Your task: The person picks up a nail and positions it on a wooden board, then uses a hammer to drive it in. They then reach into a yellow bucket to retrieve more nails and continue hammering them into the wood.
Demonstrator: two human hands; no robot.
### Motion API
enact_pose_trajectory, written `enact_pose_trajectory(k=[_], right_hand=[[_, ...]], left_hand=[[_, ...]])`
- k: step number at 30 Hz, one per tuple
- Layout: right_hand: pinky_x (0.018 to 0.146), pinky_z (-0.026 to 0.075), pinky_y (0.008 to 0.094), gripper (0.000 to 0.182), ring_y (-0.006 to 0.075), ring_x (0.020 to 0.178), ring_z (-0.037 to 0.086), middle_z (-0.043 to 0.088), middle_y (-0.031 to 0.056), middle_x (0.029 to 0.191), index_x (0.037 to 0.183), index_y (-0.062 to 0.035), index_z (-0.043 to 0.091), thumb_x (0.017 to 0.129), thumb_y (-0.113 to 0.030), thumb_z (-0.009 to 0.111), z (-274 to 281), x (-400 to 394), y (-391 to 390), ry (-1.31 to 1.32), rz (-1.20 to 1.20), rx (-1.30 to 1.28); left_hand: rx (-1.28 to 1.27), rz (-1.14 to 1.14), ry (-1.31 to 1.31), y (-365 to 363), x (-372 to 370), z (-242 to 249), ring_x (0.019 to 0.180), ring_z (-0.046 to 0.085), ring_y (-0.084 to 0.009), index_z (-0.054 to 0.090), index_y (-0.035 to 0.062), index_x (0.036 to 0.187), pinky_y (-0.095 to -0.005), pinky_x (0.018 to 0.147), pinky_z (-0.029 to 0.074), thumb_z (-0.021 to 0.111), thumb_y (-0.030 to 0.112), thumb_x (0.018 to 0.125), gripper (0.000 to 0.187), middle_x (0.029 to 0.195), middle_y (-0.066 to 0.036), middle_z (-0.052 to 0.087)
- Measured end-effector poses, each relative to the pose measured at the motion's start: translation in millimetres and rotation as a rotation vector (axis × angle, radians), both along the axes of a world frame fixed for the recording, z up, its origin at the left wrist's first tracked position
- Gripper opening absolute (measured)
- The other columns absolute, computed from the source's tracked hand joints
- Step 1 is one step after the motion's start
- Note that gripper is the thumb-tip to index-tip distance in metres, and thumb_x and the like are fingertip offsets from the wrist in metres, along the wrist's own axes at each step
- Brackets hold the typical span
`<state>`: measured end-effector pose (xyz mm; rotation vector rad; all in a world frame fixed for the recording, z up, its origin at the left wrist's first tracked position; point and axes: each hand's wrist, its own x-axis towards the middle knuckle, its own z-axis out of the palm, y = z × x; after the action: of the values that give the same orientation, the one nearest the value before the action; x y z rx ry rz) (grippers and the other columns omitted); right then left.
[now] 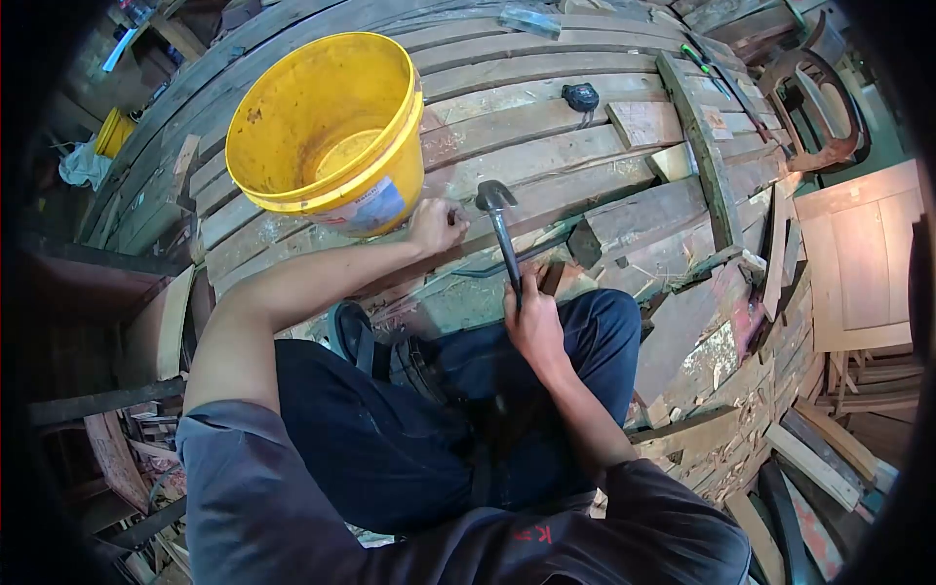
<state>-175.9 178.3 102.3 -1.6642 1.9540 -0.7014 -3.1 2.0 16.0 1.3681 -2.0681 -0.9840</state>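
A claw hammer [503,234] is gripped by its handle in my right hand [535,327], its metal head raised over the wooden slats. Just left of that head, my left hand [437,227] is closed, fingers curled together near the boards; whatever they pinch is too small to make out. Right behind the left hand stands a large yellow bucket [327,127], upright with its mouth toward me and a pale label on its side. Some dirt marks show inside it.
Slatted boards [468,146] spread ahead. On them lie a black bundle [580,97], a clear plastic box [529,22], a long wooden beam [697,151] and a thick block [643,224]. A wooden panel [863,255] stands at right; scrap planks [819,468] lie lower right.
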Motion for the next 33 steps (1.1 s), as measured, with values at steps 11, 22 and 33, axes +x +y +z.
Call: enact_pose_trajectory(k=[11, 22, 33], right_hand=[[0.055, 0.048, 0.0571, 0.024, 0.0508, 0.063, 0.062, 0.057, 0.0329, 0.061, 0.097, 0.0068, 0.051, 0.095, -0.016, 0.059, -19.1, -7.8, 0.7, 0.011, 0.065, -0.046], [0.06, 0.05, 0.0584, 0.026, 0.0513, 0.065, 0.062, 0.058, 0.0326, 0.063, 0.1, 0.0059, 0.051, 0.096, -0.019, 0.058, -11.6, -8.5, -3.7, -0.005, 0.103, -0.061], [0.063, 0.051, 0.0591, 0.028, 0.052, 0.066, 0.062, 0.06, 0.0325, 0.065, 0.102, 0.0044, 0.052, 0.096, -0.022, 0.057, -6.5, -10.9, 1.1, -0.004, 0.04, 0.005]], left_hand=[[0.024, -0.001, 0.005, -5.8, -1.4, -7.8, 0.067, 0.07, -0.0276, 0.076, 0.0085, 0.079, -0.0399, 0.066, 0.055, 0.073, 0.013, 0.073, 0.007, 0.072, -0.013, 0.071], [-0.028, 0.012, 0.027, -8.4, 0.1, -7.1, 0.065, 0.07, -0.0275, 0.075, 0.0079, 0.079, -0.0389, 0.065, 0.055, 0.073, 0.013, 0.074, 0.007, 0.072, -0.013, 0.071], [-0.033, 0.007, 0.005, -1.3, 0.2, -2.4, 0.065, 0.07, -0.0188, 0.075, 0.0055, 0.083, -0.035, 0.064, 0.054, 0.073, 0.011, 0.079, 0.007, 0.071, -0.011, 0.071]])
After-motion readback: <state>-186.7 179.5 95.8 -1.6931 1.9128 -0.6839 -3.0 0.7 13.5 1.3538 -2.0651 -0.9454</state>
